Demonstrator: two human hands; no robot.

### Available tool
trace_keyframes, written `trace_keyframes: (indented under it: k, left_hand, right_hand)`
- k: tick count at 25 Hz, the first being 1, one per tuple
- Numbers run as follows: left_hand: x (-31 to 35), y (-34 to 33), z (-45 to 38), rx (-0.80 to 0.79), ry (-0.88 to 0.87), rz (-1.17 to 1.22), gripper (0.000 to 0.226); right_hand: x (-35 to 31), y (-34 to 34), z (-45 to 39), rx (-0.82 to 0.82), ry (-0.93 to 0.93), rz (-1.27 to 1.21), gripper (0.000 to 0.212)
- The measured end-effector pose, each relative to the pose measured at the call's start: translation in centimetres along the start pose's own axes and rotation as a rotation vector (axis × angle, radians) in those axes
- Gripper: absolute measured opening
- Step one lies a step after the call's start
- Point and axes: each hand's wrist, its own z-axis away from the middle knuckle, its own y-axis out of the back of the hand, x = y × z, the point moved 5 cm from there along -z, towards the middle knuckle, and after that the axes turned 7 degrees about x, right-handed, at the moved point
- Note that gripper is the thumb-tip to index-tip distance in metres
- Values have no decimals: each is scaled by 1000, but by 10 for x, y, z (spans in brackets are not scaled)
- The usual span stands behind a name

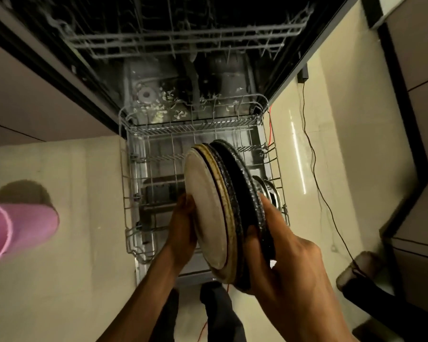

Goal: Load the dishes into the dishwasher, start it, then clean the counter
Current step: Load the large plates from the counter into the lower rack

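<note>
I hold a stack of plates [208,208] on edge above the pulled-out lower rack [134,174] of the open dishwasher. The nearest plate is beige, the ones behind it are dark. My left hand [183,223] grips the stack's left face and near rim. My right hand [287,262] clasps the dark plates from the right. A steel bowl [271,191] sits in the rack just behind the stack, partly hidden. The upper rack [178,40] stays inside the dark tub.
A pink bucket [17,228] stands on the tiled floor at the left. Thin black and red cables [314,164] trail over the floor at the right. A dark chair or stool [371,275] sits at the lower right. Cabinets flank the dishwasher on both sides.
</note>
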Motion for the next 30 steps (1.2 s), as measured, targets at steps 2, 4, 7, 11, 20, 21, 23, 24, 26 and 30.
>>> trace_keyframes:
  k: [2,4,7,11,20,21,23,24,26,30]
  left_hand:
    - [-18,12,-31,43,62,26,54]
    - [-19,7,-48,3,101,68,58]
    - [-1,-9,-59,-94,19,59,71]
    - [15,-20,-75,-65,-61,80,67]
    - [17,-20,-95,-2,-106,88,21]
    - [15,-16,-98,15,-87,93,18]
    - [10,-13,-100,9,-55,118,21]
    - [7,-11,-101,13,-47,126,22]
    - [8,-12,-100,-6,-42,135,32]
    - [7,-15,-102,-50,-49,112,67]
  right_hand:
    - [24,-10,-10,71,30,21,56]
    - [41,0,-17,258,72,62,43]
    - [90,31,-52,514,3,98,19]
    - [163,45,-138,551,-42,173,23]
    - [223,11,-233,346,-57,238,37]
    - [224,12,-236,344,-52,238,38]
    - [222,18,-240,361,-35,239,37]
    - [218,20,-241,372,-21,249,36]
    - [216,19,-242,372,-1,248,34]
    - [221,2,-245,273,-52,249,35]
